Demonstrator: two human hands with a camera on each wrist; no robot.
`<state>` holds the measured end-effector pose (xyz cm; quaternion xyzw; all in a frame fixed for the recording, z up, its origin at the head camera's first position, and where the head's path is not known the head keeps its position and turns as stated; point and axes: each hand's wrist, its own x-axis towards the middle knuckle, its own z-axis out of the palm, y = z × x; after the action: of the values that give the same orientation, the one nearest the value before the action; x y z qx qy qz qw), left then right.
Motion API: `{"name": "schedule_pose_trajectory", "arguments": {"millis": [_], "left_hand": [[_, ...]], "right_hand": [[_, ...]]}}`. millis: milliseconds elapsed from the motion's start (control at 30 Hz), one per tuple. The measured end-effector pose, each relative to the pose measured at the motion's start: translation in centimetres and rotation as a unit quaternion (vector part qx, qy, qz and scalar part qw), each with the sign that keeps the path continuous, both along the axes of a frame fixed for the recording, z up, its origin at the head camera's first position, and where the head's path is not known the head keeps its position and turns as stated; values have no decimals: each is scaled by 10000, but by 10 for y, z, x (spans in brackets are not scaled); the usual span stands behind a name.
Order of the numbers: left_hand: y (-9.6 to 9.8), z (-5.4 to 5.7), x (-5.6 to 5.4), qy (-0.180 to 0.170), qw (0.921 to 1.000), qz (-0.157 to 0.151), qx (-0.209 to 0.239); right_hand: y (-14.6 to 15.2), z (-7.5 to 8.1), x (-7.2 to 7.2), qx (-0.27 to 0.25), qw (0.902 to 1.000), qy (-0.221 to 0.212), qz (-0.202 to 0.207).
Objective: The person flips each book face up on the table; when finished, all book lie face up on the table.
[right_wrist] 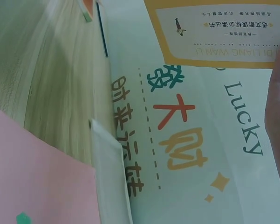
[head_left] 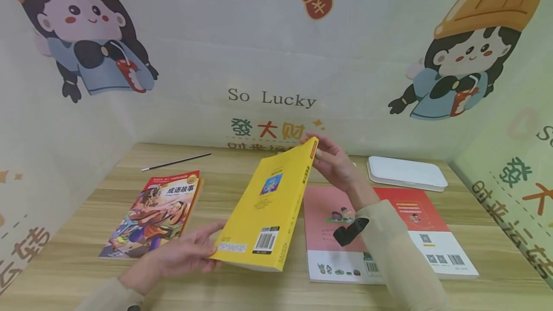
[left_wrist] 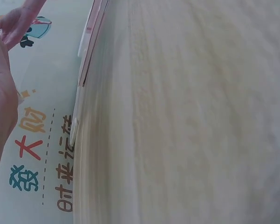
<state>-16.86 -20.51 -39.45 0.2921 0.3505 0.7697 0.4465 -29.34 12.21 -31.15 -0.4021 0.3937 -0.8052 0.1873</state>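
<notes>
A yellow paperback book (head_left: 246,210) is held tilted above the table, its back cover with a barcode facing up in the head view. My left hand (head_left: 183,253) pinches its lower left corner. At the top right corner, by the spine, my right hand (head_left: 334,164) grips it, with some fingers hidden behind the book. The right wrist view shows the other cover of the book (right_wrist: 219,35), with a pale panel of print, beside the right hand (right_wrist: 277,112). Only part of the left hand (left_wrist: 0,102) shows in the left wrist view.
Left on the wooden table (head_left: 86,224) lies a colourful storybook (head_left: 160,215), with a pencil (head_left: 176,161) behind it. A pink book (head_left: 324,224) and a red-and-white book (head_left: 449,246) lie at right, partly under the right arm. Behind them is a white case (head_left: 406,172). Printed cloth walls surround the table.
</notes>
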Motion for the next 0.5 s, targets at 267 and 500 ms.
{"name": "schedule_pose_trajectory", "arguments": {"millis": [267,500], "left_hand": [[-5,-2,0,167,9955,820,-442],[-8,5,0,831,9751,1758,-1067]], "right_hand": [[3,-3,-2,-196,9994,259,103],[9,-2,-3,-247,9989,372,139]]}}
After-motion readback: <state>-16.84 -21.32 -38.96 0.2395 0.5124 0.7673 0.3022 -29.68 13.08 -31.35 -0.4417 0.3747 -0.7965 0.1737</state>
